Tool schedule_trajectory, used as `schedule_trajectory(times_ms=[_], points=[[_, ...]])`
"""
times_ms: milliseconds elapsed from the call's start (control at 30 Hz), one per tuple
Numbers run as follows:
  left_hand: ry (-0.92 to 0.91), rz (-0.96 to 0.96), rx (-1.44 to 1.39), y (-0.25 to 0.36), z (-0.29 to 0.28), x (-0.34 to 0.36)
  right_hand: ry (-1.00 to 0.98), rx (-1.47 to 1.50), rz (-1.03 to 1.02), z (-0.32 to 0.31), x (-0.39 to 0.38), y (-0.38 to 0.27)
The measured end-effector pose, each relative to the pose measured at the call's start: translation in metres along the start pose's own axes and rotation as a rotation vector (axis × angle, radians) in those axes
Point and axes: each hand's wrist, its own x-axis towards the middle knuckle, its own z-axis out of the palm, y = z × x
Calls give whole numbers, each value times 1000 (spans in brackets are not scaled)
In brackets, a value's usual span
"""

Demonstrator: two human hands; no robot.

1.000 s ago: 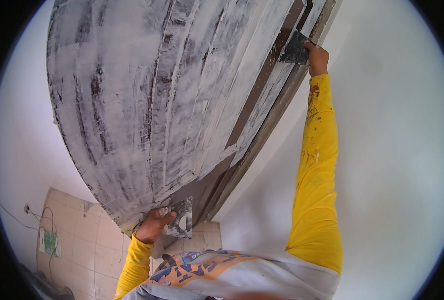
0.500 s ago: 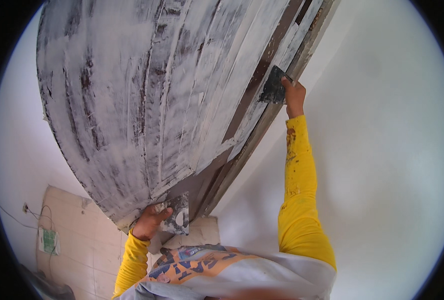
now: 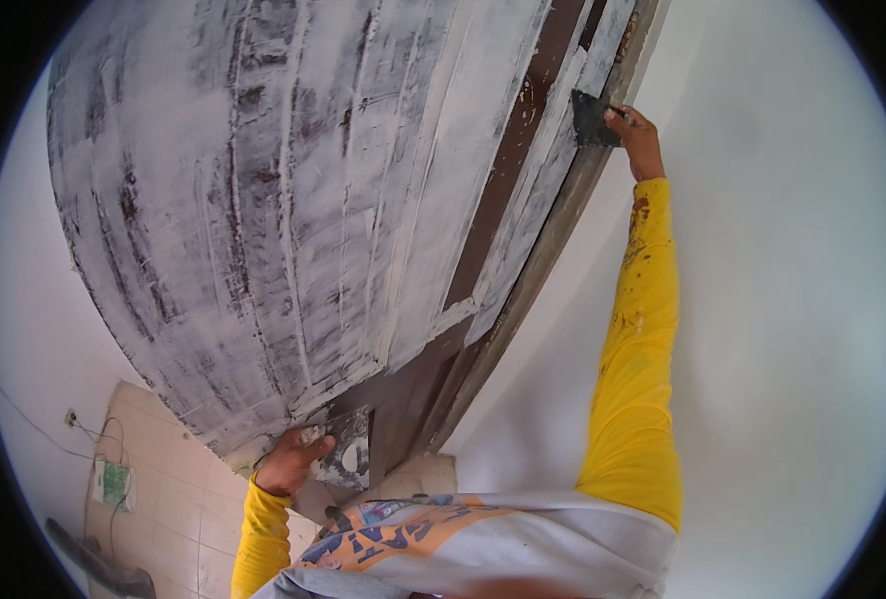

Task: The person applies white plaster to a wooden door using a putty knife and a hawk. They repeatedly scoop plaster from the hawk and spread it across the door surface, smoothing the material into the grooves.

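Observation:
A tall brown door (image 3: pixel 363 180) fills the upper left, streaked with white putty. My right hand (image 3: pixel 638 142), arm stretched far up and right, is closed on a dark flat putty scraper (image 3: pixel 592 122). The scraper's blade lies at the door's right edge, beside the frame. Low on the left, my left hand (image 3: pixel 289 463) grips a second, putty-smeared scraper (image 3: pixel 347 467) with an oval cutout; a little white putty shows near its thumb. This one is held in front of the door's bare brown lower part.
A grey-brown door frame (image 3: pixel 553 240) runs along the door's right side, next to a white wall (image 3: pixel 792 299). On the tiled floor (image 3: pixel 168 479) at lower left are a green-and-white packet (image 3: pixel 113 485), thin cables and a dark curved object (image 3: pixel 98 561).
My right hand and its scraper have moved up and right along the door's edge. My left hand stays low with its scraper. The view has shifted slightly.

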Motion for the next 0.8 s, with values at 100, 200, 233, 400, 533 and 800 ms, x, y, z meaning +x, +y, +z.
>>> schedule_trajectory(times_ms=[100, 200, 233, 400, 533, 800], points=[[23, -38, 98, 4, 1, 0, -6, 34, -34, -23, 40, -2], [31, -55, 74, 0, 0, 0, 0, 119, -77, -32, 63, -17], [39, -50, 62, -1, -1, 0, 16, 190, -87, -31, 62, -24], [81, -40, -11, -12, -3, -2, -124, 117, -17, -20, 43, -12], [66, -45, 19, -9, -2, 2, -9, 181, -74, -15, 47, 1], [48, -64, -25, -9, -3, -1, -66, 541, 68, -9, 31, -13]])
